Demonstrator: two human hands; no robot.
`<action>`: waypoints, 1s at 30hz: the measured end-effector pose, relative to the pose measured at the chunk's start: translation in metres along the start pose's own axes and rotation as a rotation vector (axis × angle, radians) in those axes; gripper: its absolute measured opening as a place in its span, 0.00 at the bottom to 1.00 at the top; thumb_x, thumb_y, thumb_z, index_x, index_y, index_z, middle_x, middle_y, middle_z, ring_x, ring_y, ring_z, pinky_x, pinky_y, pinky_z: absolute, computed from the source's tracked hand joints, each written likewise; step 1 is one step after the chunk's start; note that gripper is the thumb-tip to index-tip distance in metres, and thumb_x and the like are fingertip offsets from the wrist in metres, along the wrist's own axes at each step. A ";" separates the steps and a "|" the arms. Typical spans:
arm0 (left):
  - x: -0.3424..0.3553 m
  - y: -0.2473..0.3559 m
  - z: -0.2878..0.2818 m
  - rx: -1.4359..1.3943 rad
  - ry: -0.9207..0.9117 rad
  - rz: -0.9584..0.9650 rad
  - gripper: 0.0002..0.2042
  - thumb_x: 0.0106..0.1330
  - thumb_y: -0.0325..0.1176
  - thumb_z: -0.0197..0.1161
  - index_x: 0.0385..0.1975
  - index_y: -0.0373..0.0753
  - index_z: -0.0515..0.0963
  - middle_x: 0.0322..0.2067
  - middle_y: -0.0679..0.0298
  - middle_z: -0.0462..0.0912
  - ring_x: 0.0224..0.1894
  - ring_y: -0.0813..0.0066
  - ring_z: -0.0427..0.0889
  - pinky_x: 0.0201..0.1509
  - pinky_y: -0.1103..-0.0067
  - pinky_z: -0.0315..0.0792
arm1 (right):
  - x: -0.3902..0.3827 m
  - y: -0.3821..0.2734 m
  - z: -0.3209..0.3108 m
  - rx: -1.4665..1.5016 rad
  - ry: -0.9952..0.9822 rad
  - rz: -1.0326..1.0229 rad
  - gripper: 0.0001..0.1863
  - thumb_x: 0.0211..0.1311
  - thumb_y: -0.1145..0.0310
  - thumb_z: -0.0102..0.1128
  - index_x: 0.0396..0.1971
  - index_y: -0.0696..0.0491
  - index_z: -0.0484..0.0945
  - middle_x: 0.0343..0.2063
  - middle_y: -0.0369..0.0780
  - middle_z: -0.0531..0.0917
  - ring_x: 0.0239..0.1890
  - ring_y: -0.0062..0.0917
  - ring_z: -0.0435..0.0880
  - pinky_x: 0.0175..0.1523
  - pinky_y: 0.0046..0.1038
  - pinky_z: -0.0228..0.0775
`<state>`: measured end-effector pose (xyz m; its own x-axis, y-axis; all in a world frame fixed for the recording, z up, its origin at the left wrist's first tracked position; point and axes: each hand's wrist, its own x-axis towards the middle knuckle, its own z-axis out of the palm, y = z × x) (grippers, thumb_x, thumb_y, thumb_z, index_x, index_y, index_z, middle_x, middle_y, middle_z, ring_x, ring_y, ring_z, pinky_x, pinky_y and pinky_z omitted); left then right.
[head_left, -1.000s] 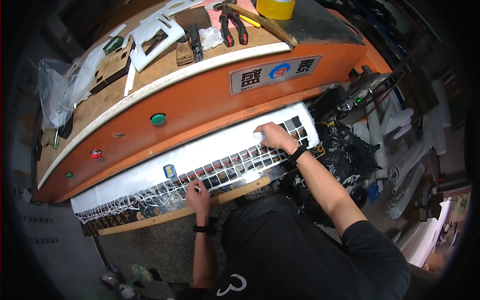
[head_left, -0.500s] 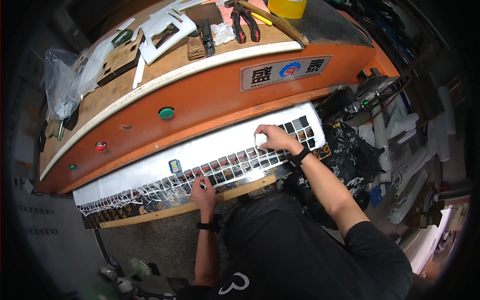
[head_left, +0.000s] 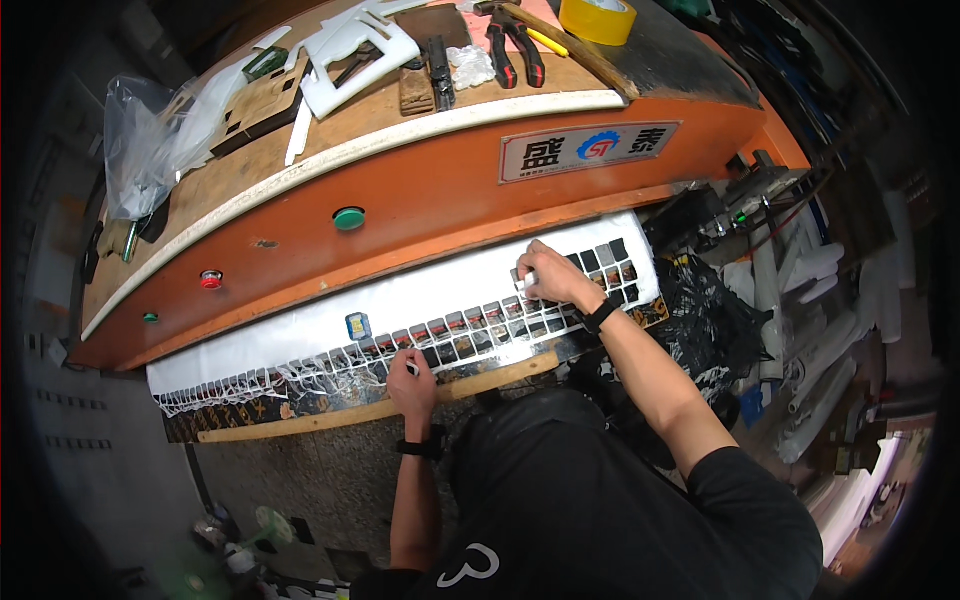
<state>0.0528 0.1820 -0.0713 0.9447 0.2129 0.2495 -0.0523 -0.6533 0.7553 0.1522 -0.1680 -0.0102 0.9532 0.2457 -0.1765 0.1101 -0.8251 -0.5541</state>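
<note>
A white sheet point(head_left: 290, 333) lies under the orange machine, with rows of rectangular cut-outs along its near edge. Pinched in my right hand point(head_left: 562, 277), at the cut-outs on the right part of the sheet, is a small white piece point(head_left: 529, 281). My left hand point(head_left: 412, 392) is closed over the sheet's near edge, thumb against fingers; what it holds, if anything, is too small to make out. A small blue and yellow packet point(head_left: 358, 326) rests on the sheet, up and left of that hand. Toward the left the white edge strips look tangled and frayed.
A wooden strip point(head_left: 480, 382) runs along the near edge of the bed. Pliers point(head_left: 515, 50), a hammer point(head_left: 570, 45), yellow tape point(head_left: 597, 20) and white offcuts point(head_left: 358, 65) lie on the machine top. Its front carries a green button point(head_left: 349, 218). Black plastic point(head_left: 710, 320) heaps at right.
The whole view has shifted slightly. My right hand's fingers have turned the white piece, so less of it shows. My left hand stays at about the same place on the sheet.
</note>
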 end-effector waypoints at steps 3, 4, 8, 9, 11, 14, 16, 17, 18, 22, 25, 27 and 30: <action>-0.001 0.002 -0.001 0.000 0.010 -0.006 0.05 0.74 0.30 0.67 0.37 0.35 0.83 0.31 0.52 0.87 0.35 0.48 0.88 0.39 0.63 0.78 | -0.002 0.003 0.002 0.140 -0.014 0.026 0.22 0.47 0.76 0.85 0.38 0.56 0.78 0.40 0.43 0.87 0.49 0.41 0.88 0.54 0.41 0.79; -0.002 0.003 -0.001 0.010 0.005 -0.010 0.05 0.74 0.30 0.67 0.38 0.35 0.83 0.31 0.53 0.87 0.35 0.48 0.88 0.39 0.63 0.78 | -0.003 0.002 0.003 0.227 -0.021 0.016 0.23 0.48 0.76 0.86 0.38 0.57 0.77 0.36 0.43 0.87 0.45 0.42 0.89 0.53 0.41 0.79; -0.002 0.006 -0.002 0.061 -0.013 -0.029 0.05 0.74 0.31 0.67 0.38 0.37 0.83 0.32 0.54 0.87 0.35 0.48 0.88 0.40 0.62 0.79 | 0.005 -0.009 0.009 0.319 -0.029 -0.005 0.25 0.48 0.75 0.86 0.45 0.57 0.82 0.45 0.48 0.90 0.53 0.45 0.89 0.59 0.40 0.80; -0.001 0.007 -0.002 0.059 -0.014 -0.027 0.05 0.74 0.31 0.67 0.38 0.37 0.83 0.32 0.54 0.87 0.35 0.48 0.88 0.40 0.62 0.79 | 0.008 -0.012 0.010 0.308 -0.019 0.014 0.27 0.48 0.74 0.87 0.49 0.57 0.84 0.49 0.50 0.91 0.57 0.48 0.89 0.62 0.41 0.81; 0.000 0.007 -0.002 0.029 -0.022 -0.026 0.05 0.74 0.32 0.67 0.38 0.37 0.83 0.32 0.55 0.87 0.36 0.49 0.88 0.40 0.62 0.79 | 0.014 -0.018 0.009 0.211 -0.041 0.015 0.29 0.49 0.74 0.86 0.53 0.57 0.85 0.51 0.52 0.90 0.59 0.48 0.88 0.64 0.41 0.81; -0.001 0.007 -0.003 0.037 -0.029 -0.048 0.05 0.74 0.32 0.67 0.39 0.37 0.83 0.33 0.55 0.87 0.37 0.49 0.88 0.41 0.62 0.79 | 0.014 -0.024 0.009 0.090 -0.080 0.038 0.32 0.50 0.73 0.86 0.58 0.56 0.86 0.50 0.54 0.91 0.57 0.48 0.89 0.65 0.41 0.81; -0.002 0.006 -0.003 0.043 -0.018 -0.049 0.05 0.75 0.32 0.67 0.39 0.38 0.84 0.33 0.55 0.87 0.37 0.49 0.88 0.41 0.62 0.79 | 0.012 -0.025 0.010 0.009 -0.025 -0.011 0.30 0.48 0.74 0.85 0.55 0.56 0.88 0.47 0.54 0.91 0.54 0.50 0.90 0.62 0.42 0.82; -0.002 0.005 -0.002 0.031 -0.013 -0.036 0.05 0.75 0.32 0.67 0.39 0.38 0.84 0.33 0.55 0.87 0.37 0.49 0.88 0.41 0.63 0.79 | 0.012 -0.025 0.011 0.009 -0.019 -0.022 0.30 0.48 0.74 0.85 0.55 0.56 0.88 0.47 0.54 0.91 0.54 0.50 0.90 0.62 0.42 0.82; -0.002 0.005 -0.001 0.042 -0.007 -0.050 0.05 0.75 0.32 0.67 0.39 0.38 0.84 0.33 0.55 0.87 0.37 0.49 0.88 0.41 0.63 0.79 | 0.012 -0.025 0.012 -0.008 -0.006 -0.023 0.30 0.47 0.74 0.85 0.55 0.56 0.88 0.48 0.54 0.91 0.54 0.50 0.89 0.62 0.42 0.82; -0.002 0.002 0.001 0.045 0.022 -0.044 0.05 0.76 0.33 0.67 0.38 0.39 0.84 0.30 0.59 0.87 0.30 0.56 0.85 0.35 0.64 0.75 | 0.013 -0.026 0.014 -0.027 0.024 -0.028 0.28 0.47 0.75 0.83 0.53 0.56 0.89 0.49 0.54 0.91 0.55 0.50 0.89 0.63 0.43 0.81; -0.002 0.001 0.001 0.059 0.023 -0.030 0.05 0.76 0.33 0.67 0.38 0.39 0.84 0.30 0.60 0.86 0.30 0.56 0.85 0.35 0.64 0.75 | 0.013 -0.027 0.013 -0.004 0.008 -0.021 0.28 0.47 0.75 0.83 0.53 0.56 0.89 0.49 0.54 0.90 0.55 0.50 0.89 0.63 0.43 0.81; -0.002 0.002 0.001 0.065 0.036 -0.007 0.05 0.76 0.33 0.67 0.38 0.39 0.84 0.30 0.60 0.86 0.30 0.56 0.85 0.36 0.64 0.75 | 0.011 -0.028 0.011 0.004 0.012 -0.030 0.29 0.46 0.75 0.84 0.53 0.56 0.89 0.50 0.54 0.90 0.55 0.50 0.89 0.63 0.43 0.81; -0.002 0.004 -0.001 0.063 -0.018 -0.072 0.05 0.75 0.33 0.67 0.39 0.40 0.84 0.33 0.55 0.87 0.37 0.48 0.88 0.41 0.60 0.79 | 0.011 -0.028 0.010 -0.001 -0.005 -0.005 0.29 0.48 0.75 0.84 0.55 0.56 0.88 0.51 0.54 0.90 0.57 0.50 0.88 0.64 0.43 0.81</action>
<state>0.0506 0.1791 -0.0680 0.9508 0.2484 0.1849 0.0358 -0.6812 0.7313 0.1565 -0.1371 -0.0052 0.9512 0.2525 -0.1772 0.1155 -0.8242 -0.5544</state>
